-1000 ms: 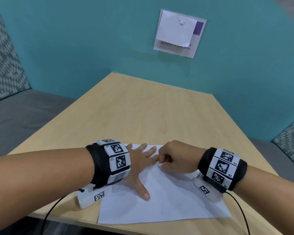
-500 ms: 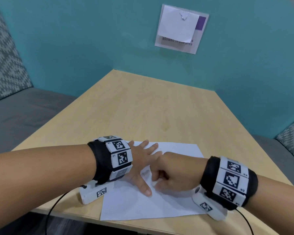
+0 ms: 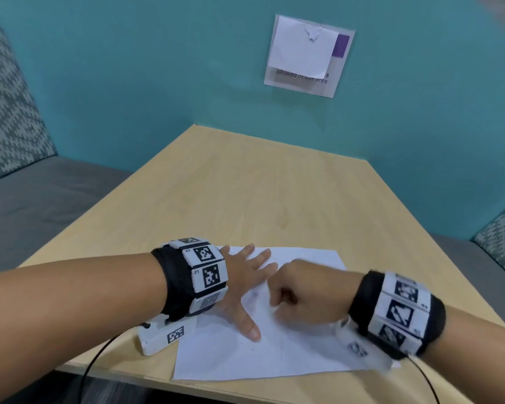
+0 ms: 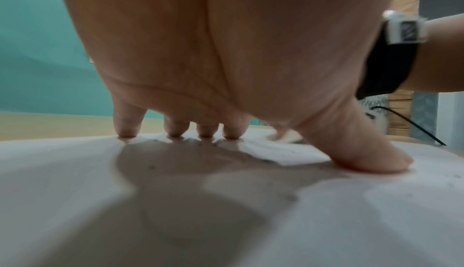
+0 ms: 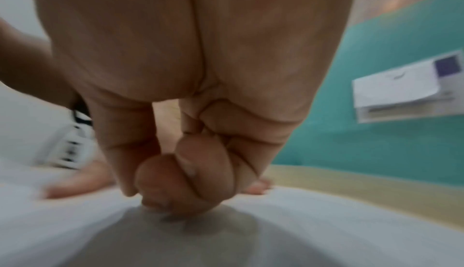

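A white sheet of paper [image 3: 289, 357] lies flat at the near edge of the wooden table [image 3: 260, 185]. My left hand [image 3: 242, 287] presses on its left part with fingers spread and straight; in the left wrist view the fingertips [image 4: 126, 130] and thumb touch the paper [image 4: 75, 172]. My right hand [image 3: 301, 298] is curled into a fist just right of the left fingers and bears down on the sheet. In the right wrist view the curled fingers [image 5: 180, 182] meet the paper [image 5: 314, 221], and I see nothing inside the fist.
A white sign [image 3: 306, 56] hangs on the teal wall behind the table. Grey bench seats with patterned cushions [image 3: 9, 112] flank the table on both sides. A cable [image 3: 99, 363] trails off the front edge from the left wrist camera box [image 3: 164, 336].
My right fist has slid along the paper from its far edge toward me, past the left fingers. My left hand has stayed pressed in place.
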Demonstrator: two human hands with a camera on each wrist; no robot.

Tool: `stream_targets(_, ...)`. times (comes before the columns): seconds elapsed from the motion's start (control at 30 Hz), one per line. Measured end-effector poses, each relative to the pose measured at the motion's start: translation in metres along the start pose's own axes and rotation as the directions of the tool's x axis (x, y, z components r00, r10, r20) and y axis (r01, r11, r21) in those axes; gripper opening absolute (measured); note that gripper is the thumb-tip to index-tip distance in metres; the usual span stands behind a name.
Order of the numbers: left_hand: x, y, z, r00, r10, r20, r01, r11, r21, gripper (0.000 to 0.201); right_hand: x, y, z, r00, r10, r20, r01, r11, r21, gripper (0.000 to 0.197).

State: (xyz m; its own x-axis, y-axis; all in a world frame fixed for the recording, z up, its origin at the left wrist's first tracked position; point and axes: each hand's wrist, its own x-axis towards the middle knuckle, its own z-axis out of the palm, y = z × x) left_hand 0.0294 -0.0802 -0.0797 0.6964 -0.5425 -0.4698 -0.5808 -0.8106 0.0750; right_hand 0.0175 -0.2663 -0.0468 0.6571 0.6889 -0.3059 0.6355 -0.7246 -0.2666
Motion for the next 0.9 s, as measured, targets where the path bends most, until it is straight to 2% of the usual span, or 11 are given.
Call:
stream_targets(0.07,-0.001,-0.002,-0.001,1.000,0.001,-0.001,-0.001,1.000,0.005,0.127,-0.002,-0.008,0.004,0.997,-0.059,0.040,0.058,0.998,0.025,0.008)
stream_targets(0.2,-0.002,0.001,-0.003,1.000,-0.013,0.018,0.013,1.000,0.021,0.126,0.006,0.027,-0.015,0.991,0.113,-0.073,-0.114,0.993,-0.007,0.011)
stream_targets(0.23,-0.002,0.001,-0.002,1.000,-0.011,0.018,0.011,1.000,0.019,0.126,0.005,0.027,-0.012,0.991,0.115,-0.071,-0.116,0.993,-0.001,0.011)
stream_targets(0.37,0.000,-0.003,-0.001,1.000,0.011,0.005,-0.011,1.000,0.017,0.128,-0.004,-0.004,0.004,0.999,-0.027,0.045,0.027,1.000,0.014,0.008)
stream_targets(0.53,0.004,-0.005,0.002,1.000,0.001,0.009,-0.001,1.000,0.022,0.128,0.005,0.028,-0.016,0.989,0.135,-0.067,-0.137,0.990,-0.019,0.013)
stream_targets(0.67,0.005,-0.007,0.003,1.000,0.012,0.007,-0.012,1.000,0.014,0.130,-0.001,0.003,0.001,1.000,0.016,0.025,-0.016,1.000,-0.001,0.011)
stream_targets(0.8,0.003,-0.005,0.001,1.000,0.000,0.016,-0.001,1.000,0.012,0.129,0.003,0.031,-0.016,0.989,0.140,-0.050,-0.141,0.990,-0.018,0.014)
stream_targets(0.9,0.002,-0.004,0.001,1.000,0.005,0.007,-0.005,1.000,0.004,0.128,0.001,0.027,-0.007,0.993,0.111,-0.038,-0.112,0.993,-0.032,0.014)
